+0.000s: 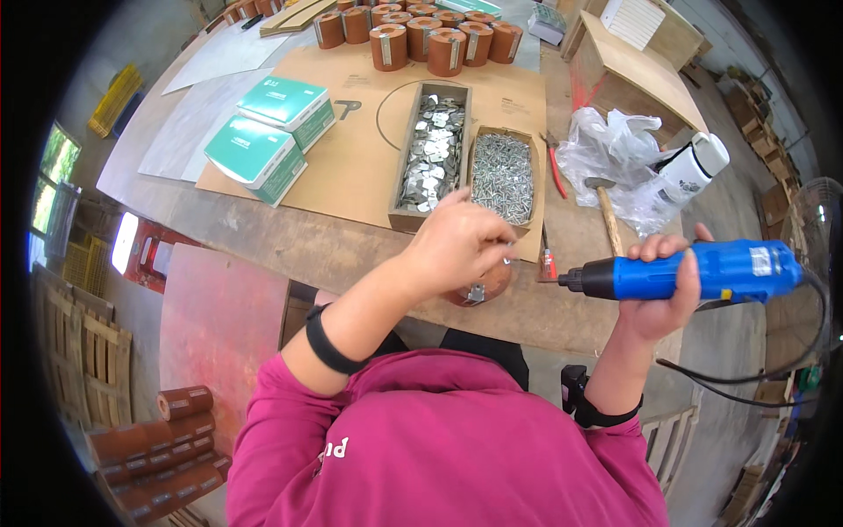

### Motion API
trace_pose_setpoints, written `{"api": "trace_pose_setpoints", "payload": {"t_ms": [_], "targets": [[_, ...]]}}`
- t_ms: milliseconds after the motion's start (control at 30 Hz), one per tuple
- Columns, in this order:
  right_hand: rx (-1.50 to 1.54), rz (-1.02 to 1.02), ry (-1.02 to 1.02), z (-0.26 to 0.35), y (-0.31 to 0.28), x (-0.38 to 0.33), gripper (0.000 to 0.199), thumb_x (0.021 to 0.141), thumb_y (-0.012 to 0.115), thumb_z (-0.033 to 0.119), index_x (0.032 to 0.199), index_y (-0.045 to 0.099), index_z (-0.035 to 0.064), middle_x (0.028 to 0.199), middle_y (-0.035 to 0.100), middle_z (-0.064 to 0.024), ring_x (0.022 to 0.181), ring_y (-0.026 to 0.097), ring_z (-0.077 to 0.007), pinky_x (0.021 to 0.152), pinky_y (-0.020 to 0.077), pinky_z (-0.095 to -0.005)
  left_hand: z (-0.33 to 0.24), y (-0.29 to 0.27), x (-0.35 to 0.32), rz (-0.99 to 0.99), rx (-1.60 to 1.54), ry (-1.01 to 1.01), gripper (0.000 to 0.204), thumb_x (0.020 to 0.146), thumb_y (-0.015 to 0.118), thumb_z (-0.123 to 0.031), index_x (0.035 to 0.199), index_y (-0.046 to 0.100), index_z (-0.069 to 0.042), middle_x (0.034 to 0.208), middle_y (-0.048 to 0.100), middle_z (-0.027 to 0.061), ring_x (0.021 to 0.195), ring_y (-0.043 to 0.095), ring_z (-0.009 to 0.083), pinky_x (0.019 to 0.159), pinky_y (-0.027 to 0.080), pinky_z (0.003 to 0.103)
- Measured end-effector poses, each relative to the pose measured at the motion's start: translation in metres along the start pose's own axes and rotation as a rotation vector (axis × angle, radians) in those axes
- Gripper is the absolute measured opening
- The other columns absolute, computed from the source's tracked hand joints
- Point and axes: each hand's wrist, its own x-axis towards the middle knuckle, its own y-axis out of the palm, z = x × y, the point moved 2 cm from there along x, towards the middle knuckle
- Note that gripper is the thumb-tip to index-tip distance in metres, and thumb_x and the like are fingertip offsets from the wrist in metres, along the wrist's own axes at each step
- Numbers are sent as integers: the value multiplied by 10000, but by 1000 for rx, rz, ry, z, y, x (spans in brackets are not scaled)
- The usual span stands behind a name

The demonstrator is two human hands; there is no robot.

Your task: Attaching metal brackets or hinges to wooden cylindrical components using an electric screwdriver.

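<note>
A person in a magenta shirt [457, 439] works at a wooden counter [325, 255]. The right hand [663, 290] grips a blue electric screwdriver [729, 268], its tip pointing left. The left hand [461, 233], fingers bent, is above a round brown block [499, 280]; whether it holds anything is unclear. Beyond sit a long tray [404, 219] of metal pieces [430, 154] and a box of screws [502, 180]. Green-and-white boxes [279, 104] lie left; red-handled pliers [559, 180], a hammer [610, 221] and a plastic bag [610, 158], right.
</note>
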Motion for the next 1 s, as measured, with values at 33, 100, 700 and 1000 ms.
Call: {"api": "trace_pose_setpoints", "payload": {"t_ms": [33,100,700,1000], "targets": [[83,33,-29,7,7,0,451,818,463,185,1199,297,11,761,480,-94,668,482,-178,608,441,-339,-2,1,-7,-2,-2,2,90,680,669,-131,739,606,-106,713,606,25,718,585,198,944,316,476],[160,67,-60,14,18,-2,461,821,452,208,1207,293,12,770,474,-94,680,468,-177,624,432,-341,-4,4,-18,-4,-61,-35,98,669,676,-121,728,598,-111,709,603,6,703,581,192,951,310,461],[204,209,-55,20,52,-22,581,785,540,197,1243,218,43,743,468,-109,631,502,-213,591,476,-389,-15,5,-42,-125,-116,6,206,586,745,-120,679,562,-103,627,546,-4,656,555,178,920,339,459],[201,287,-50,20,59,-24,605,779,555,173,1260,207,53,747,479,-115,630,505,-216,590,470,-387,-11,4,-46,-132,-143,-9,210,587,749,-127,674,560,-99,620,541,4,657,555,178,920,344,444]]}}
